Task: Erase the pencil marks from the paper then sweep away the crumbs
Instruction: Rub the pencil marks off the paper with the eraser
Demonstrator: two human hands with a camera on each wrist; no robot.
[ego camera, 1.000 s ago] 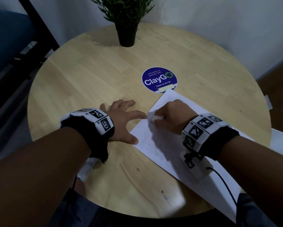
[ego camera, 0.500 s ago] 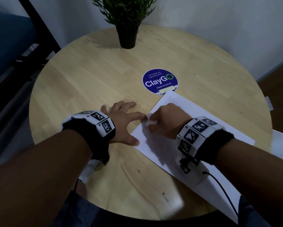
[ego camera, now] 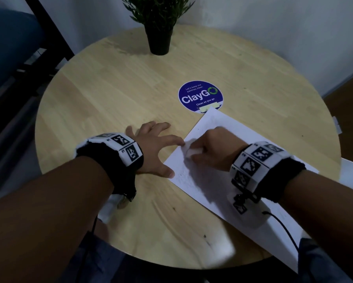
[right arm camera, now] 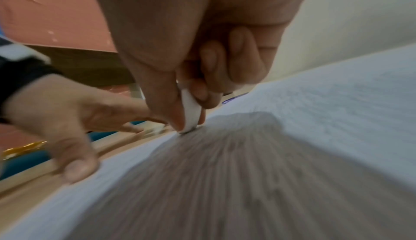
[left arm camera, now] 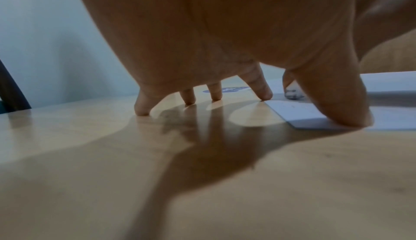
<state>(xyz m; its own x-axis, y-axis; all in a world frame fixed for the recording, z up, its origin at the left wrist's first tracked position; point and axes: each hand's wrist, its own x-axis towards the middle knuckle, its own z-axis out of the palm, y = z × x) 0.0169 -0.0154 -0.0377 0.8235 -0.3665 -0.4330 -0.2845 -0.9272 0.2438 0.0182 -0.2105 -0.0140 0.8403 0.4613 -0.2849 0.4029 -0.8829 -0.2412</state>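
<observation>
A white sheet of paper [ego camera: 218, 127] with faint pencil marks lies at a slant on the round wooden table [ego camera: 110, 88]. My right hand [ego camera: 214, 149] pinches a white eraser [ego camera: 192, 151] between thumb and fingers, and its lower end touches the paper near the left edge [right arm camera: 191, 117]. My left hand [ego camera: 155, 150] is spread flat on the table; its thumb [left arm camera: 344, 112] and index fingertip [left arm camera: 264, 95] press the paper's left edge [left arm camera: 299, 112]. The wrist view of the paper [right arm camera: 337, 101] is blurred by motion.
A blue round ClayGo sticker [ego camera: 200, 97] lies just beyond the paper's far corner. A potted green plant [ego camera: 158, 35] stands at the table's far edge. A dark frame [ego camera: 49, 31] stands at the left, a white wall behind.
My right hand with the eraser has slid left across the paper toward its left edge, close to the left index finger. My left hand has stayed in place.
</observation>
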